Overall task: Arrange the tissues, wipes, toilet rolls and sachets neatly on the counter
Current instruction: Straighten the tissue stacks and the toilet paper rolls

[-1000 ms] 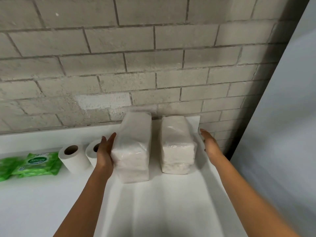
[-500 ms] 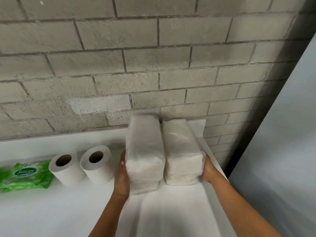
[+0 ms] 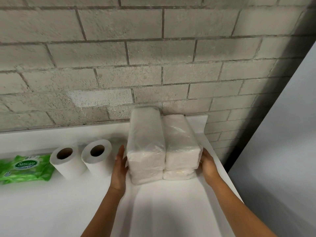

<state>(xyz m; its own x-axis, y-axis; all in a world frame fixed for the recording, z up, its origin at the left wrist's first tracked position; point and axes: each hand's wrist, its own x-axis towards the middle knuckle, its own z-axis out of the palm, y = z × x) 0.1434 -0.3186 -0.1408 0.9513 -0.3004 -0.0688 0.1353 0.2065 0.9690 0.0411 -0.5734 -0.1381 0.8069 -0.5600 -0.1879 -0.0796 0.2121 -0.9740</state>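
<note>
Two stacks of white tissue packs in clear wrap stand side by side and touching at the back right of the white counter [image 3: 171, 211]. The left stack [image 3: 146, 147] is taller than the right stack [image 3: 181, 151]. My left hand [image 3: 119, 166] is flat, fingers straight, right beside the left stack's left face. My right hand [image 3: 207, 165] lies flat against the right stack's right face. Neither hand grips a pack. Two toilet rolls [image 3: 65, 161] [image 3: 97, 156] lie on their sides to the left, holes facing me. A green wipes pack [image 3: 25, 166] lies at the far left.
A grey block wall [image 3: 153, 65] runs right behind the counter, and the stacks reach back to it. The counter's right edge [image 3: 222, 168] passes just beyond my right hand, with a dark gap and a pale grey panel [image 3: 282, 151] past it.
My hands pushed the two stacks together, so the gap between them is gone. The view has shifted slightly left, showing more of the rolls and wipes.
</note>
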